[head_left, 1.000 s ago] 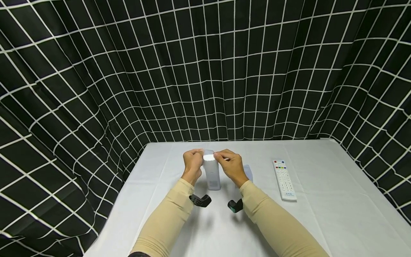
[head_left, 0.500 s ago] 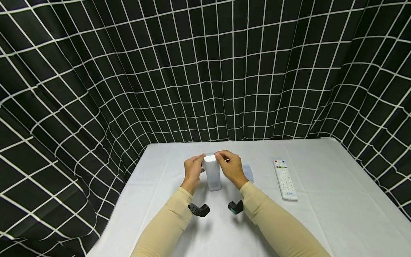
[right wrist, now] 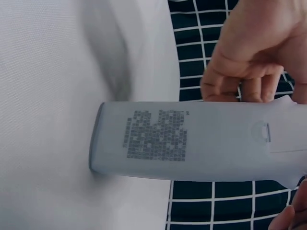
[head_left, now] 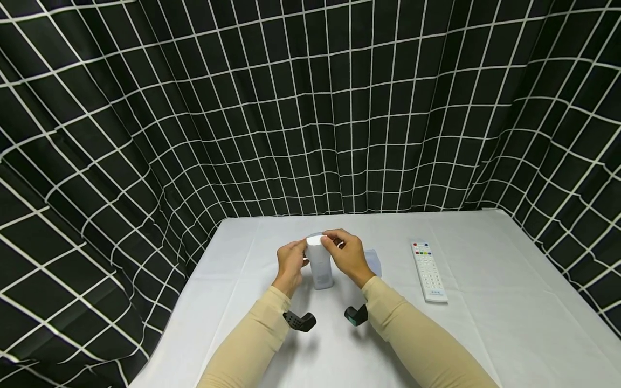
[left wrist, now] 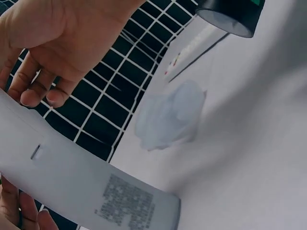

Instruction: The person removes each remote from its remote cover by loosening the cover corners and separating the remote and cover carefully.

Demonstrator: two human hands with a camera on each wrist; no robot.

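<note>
Between both hands a white remote control [head_left: 319, 264] stands nearly upright, its back toward me. A translucent sleeve [right wrist: 216, 165] wraps it, with loose edges near the upper end. A dark printed block [right wrist: 156, 136] and the battery cover's latch show on the back. My left hand [head_left: 289, 264] grips the left side near the top; its fingers [right wrist: 225, 86] reach behind. My right hand [head_left: 350, 256] holds the upper right corner, thumb on the top end. In the left wrist view, the lower end is close over the table, and the right hand [left wrist: 72, 38] has curled fingertips behind the remote.
A second white remote control [head_left: 429, 272] lies face up to the right on the white-covered table [head_left: 485, 302]. Beside the right hand lies another thin translucent bluish piece [left wrist: 170, 115], flat on the cloth. A black curtain [head_left: 339, 108] with white grid lines surrounds the table.
The left fingers have shifted from the top edge to lower on the left side. My right thumb has moved onto the remote's top end. The sleeve's far edge appears slightly lower.
</note>
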